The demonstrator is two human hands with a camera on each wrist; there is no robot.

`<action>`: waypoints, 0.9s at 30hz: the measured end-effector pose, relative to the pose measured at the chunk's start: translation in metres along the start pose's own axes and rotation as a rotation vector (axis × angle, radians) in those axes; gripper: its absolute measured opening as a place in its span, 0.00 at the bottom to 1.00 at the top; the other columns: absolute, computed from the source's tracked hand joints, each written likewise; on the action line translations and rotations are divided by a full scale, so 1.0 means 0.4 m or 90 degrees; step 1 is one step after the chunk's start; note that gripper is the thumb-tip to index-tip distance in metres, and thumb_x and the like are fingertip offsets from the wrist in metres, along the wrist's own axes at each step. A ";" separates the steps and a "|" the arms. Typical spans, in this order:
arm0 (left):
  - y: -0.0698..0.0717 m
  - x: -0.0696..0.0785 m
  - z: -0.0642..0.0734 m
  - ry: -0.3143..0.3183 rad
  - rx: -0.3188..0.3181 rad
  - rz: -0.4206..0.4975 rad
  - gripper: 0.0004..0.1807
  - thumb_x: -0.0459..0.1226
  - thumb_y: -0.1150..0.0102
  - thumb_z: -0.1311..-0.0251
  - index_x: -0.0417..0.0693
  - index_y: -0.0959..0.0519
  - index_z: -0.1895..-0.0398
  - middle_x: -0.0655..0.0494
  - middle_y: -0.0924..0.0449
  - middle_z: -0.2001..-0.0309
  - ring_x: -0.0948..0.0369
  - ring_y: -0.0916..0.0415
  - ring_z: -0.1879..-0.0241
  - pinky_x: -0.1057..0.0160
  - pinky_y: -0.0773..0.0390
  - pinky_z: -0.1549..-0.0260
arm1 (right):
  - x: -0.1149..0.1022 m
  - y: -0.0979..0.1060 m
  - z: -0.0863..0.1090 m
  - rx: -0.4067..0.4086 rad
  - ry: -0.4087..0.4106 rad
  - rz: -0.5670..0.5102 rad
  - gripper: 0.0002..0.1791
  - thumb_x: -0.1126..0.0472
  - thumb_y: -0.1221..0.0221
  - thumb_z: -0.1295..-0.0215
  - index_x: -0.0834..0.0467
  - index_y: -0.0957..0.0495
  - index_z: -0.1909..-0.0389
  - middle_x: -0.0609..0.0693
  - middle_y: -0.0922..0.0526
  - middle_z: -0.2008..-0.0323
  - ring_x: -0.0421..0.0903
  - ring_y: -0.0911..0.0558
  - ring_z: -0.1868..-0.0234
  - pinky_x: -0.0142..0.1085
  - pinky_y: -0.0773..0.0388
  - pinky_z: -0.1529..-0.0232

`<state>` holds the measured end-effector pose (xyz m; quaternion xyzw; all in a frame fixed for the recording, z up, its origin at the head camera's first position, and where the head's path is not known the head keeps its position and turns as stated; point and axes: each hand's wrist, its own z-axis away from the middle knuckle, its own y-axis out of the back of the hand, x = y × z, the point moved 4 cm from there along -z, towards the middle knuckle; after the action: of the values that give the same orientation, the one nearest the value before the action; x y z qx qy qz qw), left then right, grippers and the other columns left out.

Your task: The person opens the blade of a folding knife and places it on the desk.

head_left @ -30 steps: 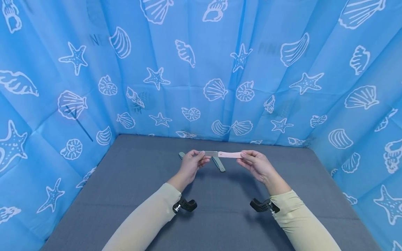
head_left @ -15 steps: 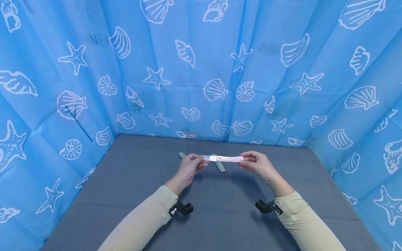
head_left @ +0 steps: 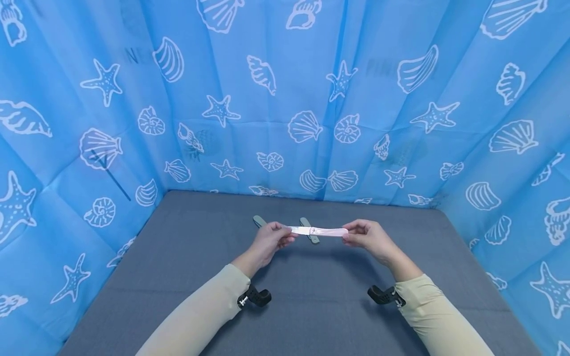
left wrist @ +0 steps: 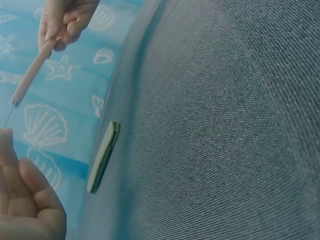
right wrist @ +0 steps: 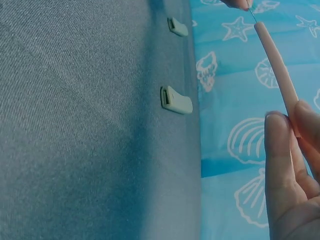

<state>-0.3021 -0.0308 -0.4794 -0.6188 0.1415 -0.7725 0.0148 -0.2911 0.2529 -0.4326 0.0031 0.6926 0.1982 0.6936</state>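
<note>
A pink-handled folding knife (head_left: 328, 232) is stretched level above the table, its blade (head_left: 299, 230) swung out in line with the handle. My left hand (head_left: 269, 241) pinches the blade near its tip, which the fingers hide. The handle's far end is between the thumb and fingers of my right hand (head_left: 369, 238). In both wrist views the blade looks edge-on and thin. Behind the pink knife lie two green folded pieces that look like similar knives: one green knife (head_left: 314, 240) partly covered by the blade, another green knife (head_left: 258, 220) partly behind my left hand.
A grey cloth-covered table (head_left: 311, 316) spreads beneath both hands. Blue curtains (head_left: 285, 99) printed with shells and starfish stand along its back and sides. Black straps with brackets (head_left: 258, 295) sit on both wrists.
Both hands have lowered slightly toward me with the pink folding knife, and the right hand has shifted a little right. The knife has rolled slightly, its blade now looking brighter. The green knives stay put.
</note>
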 end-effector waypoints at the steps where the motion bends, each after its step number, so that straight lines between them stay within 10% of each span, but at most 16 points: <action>1: 0.001 -0.002 -0.001 0.003 -0.001 -0.002 0.06 0.36 0.39 0.31 0.43 0.24 0.59 0.50 0.12 0.64 0.66 0.16 0.70 0.54 0.20 0.55 | 0.001 0.001 0.000 -0.002 -0.001 -0.003 0.18 0.71 0.38 0.33 0.76 0.26 0.46 0.61 0.16 0.60 0.42 0.14 0.62 0.46 0.17 0.53; 27: 0.002 -0.040 -0.035 -0.006 -0.070 -0.130 0.15 0.42 0.43 0.28 0.37 0.22 0.51 0.46 0.13 0.60 0.63 0.17 0.66 0.56 0.18 0.55 | 0.065 0.058 0.023 -0.051 -0.047 -0.160 0.13 0.75 0.41 0.32 0.75 0.26 0.49 0.51 0.13 0.64 0.40 0.14 0.63 0.34 0.16 0.58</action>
<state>-0.3120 -0.0255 -0.4977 -0.6336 0.1198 -0.7581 -0.0975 -0.2896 0.2841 -0.4505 -0.1038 0.6530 0.1367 0.7376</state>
